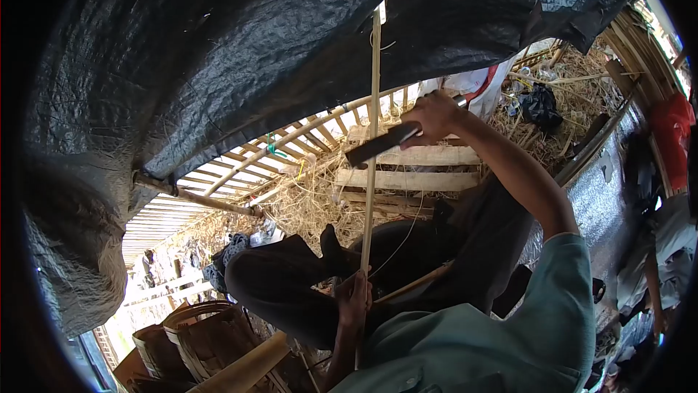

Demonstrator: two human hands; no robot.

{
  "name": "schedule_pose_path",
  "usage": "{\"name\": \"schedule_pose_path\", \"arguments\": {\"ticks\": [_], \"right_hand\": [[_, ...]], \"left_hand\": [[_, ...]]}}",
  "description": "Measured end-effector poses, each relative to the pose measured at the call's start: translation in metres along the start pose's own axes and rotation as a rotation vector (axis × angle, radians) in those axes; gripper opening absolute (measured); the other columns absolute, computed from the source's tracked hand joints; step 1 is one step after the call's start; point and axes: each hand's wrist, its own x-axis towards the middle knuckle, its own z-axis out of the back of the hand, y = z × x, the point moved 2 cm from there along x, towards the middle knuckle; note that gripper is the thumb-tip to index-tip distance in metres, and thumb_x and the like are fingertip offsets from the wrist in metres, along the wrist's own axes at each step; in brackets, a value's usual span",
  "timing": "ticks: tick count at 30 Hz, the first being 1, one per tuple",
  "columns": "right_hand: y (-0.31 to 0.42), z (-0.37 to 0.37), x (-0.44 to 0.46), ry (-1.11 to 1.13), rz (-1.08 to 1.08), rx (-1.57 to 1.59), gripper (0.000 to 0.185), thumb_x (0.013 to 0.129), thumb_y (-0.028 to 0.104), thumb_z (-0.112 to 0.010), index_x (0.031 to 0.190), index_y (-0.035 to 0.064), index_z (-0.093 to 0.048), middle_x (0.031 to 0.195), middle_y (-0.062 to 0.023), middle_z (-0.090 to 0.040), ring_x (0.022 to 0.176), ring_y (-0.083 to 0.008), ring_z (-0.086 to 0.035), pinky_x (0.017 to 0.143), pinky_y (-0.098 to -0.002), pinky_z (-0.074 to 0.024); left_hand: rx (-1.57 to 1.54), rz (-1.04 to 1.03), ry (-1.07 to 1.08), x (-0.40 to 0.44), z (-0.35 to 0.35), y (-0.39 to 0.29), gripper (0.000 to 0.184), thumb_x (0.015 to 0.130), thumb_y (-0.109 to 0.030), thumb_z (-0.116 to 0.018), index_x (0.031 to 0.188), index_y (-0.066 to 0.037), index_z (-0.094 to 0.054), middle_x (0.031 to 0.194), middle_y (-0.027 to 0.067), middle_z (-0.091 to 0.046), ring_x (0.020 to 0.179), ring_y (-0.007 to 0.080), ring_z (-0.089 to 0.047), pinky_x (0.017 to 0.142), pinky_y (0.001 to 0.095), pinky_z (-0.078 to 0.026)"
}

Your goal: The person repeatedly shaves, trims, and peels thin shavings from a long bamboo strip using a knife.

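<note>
Makeshift workshop shelter, black tarp (240, 66), slatted fence (298, 133), strewn straw-like shavings (316, 204)

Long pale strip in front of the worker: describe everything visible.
The strip is straight, narrow and yellowish-tan, and looks like split bamboo. It runs lengthwise through the view, leaning slightly, its upper part seen against the black sheet. The left hand grips it low down; its lower end is unclear. The dark-bladed knife crosses in front of it; contact can't be confirmed. A thin fibre curls beside its upper part.
</note>
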Motion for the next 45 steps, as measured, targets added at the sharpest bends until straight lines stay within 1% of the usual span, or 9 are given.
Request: {"name": "schedule_pose_path", "arguments": {"ticks": [4,13,16,20,21,32,38,42,45], "right_hand": [[-0.044,0.004,0.026,0.023,-0.818,0.412,0.065,0.081,0.069,-0.046,0.105,0.0124,-0.066,0.089,-0.0188,-0.067,0.09,-0.0363,-0.065,0.08,-0.0462,-0.0516],[0.01,0.009,0.014,0.116,0.093,0.045,0.063,0.076,0.073,-0.051,0.082,0.0122,-0.066,0.073,-0.0142,-0.065,0.079,-0.0321,-0.066,0.072,-0.0392,-0.0528],[-0.003,0.013,0.021,0.019,-0.093,-0.219,0.066,0.075,0.075,-0.047,0.085,0.0125,-0.066,0.077,-0.0144,-0.066,0.082,-0.0318,-0.066,0.075,-0.0397,-0.0526],[-0.059,0.015,0.038,-0.032,-0.917,0.546,0.074,0.077,0.077,-0.043,0.095,0.0094,-0.066,0.094,-0.0211,-0.066,0.093,-0.0306,-0.065,0.077,-0.044,-0.0519],[-0.048,0.021,0.03,-0.269,-0.788,0.298,0.081,0.075,0.078,-0.043,0.092,0.0027,-0.067,0.087,-0.0218,-0.067,0.088,-0.0306,-0.067,0.075,-0.0443,-0.0517],[0.001,0.027,0.036,0.159,-0.056,-0.043,0.071,0.072,0.076,-0.051,0.087,0.0095,-0.069,0.085,-0.0144,-0.067,0.09,-0.0324,-0.065,0.081,-0.0441,-0.0509],[-0.086,0.011,0.044,-0.057,-1.042,0.545,0.075,0.076,0.074,-0.046,0.101,0.0065,-0.068,0.103,-0.0205,-0.065,0.103,-0.0306,-0.062,0.088,-0.0437,-0.0483],[-0.068,-0.022,0.018,-0.071,-0.525,-0.285,0.082,0.079,0.072,-0.044,0.122,0.0035,-0.056,0.119,-0.0222,-0.058,0.113,-0.0324,-0.056,0.092,-0.0422,-0.0457],[-0.08,-0.026,0.021,0.01,-0.677,0.026,0.08,0.079,0.074,-0.042,0.098,-0.0003,-0.065,0.098,-0.0221,-0.065,0.095,-0.0356,-0.063,0.084,-0.0477,-0.0483]], "left_hand": [[-0.022,-0.001,-0.016,0.0,-0.002,0.002,0.039,0.098,-0.029,-0.045,0.116,0.004,-0.057,0.06,-0.0027,-0.044,0.041,0.0015,-0.037,0.036,0.0184,-0.03],[-0.071,-0.026,0.041,0.002,0.004,0.004,0.039,0.099,-0.028,-0.044,0.117,0.004,-0.057,0.059,-0.0023,-0.043,0.04,0.0014,-0.036,0.035,0.0187,-0.029],[-0.016,-0.045,0.026,0.002,0.001,0.001,0.039,0.099,-0.028,-0.043,0.118,0.004,-0.056,0.058,-0.0031,-0.042,0.039,0.0013,-0.035,0.035,0.0185,-0.029],[0.043,-0.066,0.043,-0.002,0.001,0.005,0.045,0.1,-0.032,-0.038,0.118,0.006,-0.054,0.057,-0.0015,-0.044,0.037,0.0033,-0.035,0.033,0.0198,-0.028],[0.029,-0.043,0.047,-0.005,0.003,0.006,0.045,0.1,-0.032,-0.038,0.118,0.005,-0.054,0.056,-0.0022,-0.043,0.037,0.0026,-0.035,0.034,0.0193,-0.027],[0.008,0.023,0.029,-0.018,0.017,0.019,0.044,0.1,-0.031,-0.038,0.118,0.005,-0.056,0.055,-0.0038,-0.041,0.04,0.0013,-0.033,0.036,0.0194,-0.025],[0.058,-0.036,0.011,-0.021,0.013,0.024,0.041,0.1,-0.031,-0.038,0.118,0.001,-0.057,0.055,-0.0049,-0.041,0.042,0.0004,-0.033,0.038,0.0179,-0.025],[0.041,-0.028,0.043,-0.023,0.015,0.019,0.041,0.1,-0.03,-0.037,0.116,0.003,-0.057,0.054,-0.0047,-0.041,0.04,0.0009,-0.033,0.037,0.0185,-0.026],[0.054,-0.032,0.057,-0.025,0.014,0.015,0.042,0.1,-0.029,-0.035,0.114,0.005,-0.057,0.054,-0.0039,-0.041,0.039,0.0018,-0.035,0.035,0.0191,-0.026]]}}
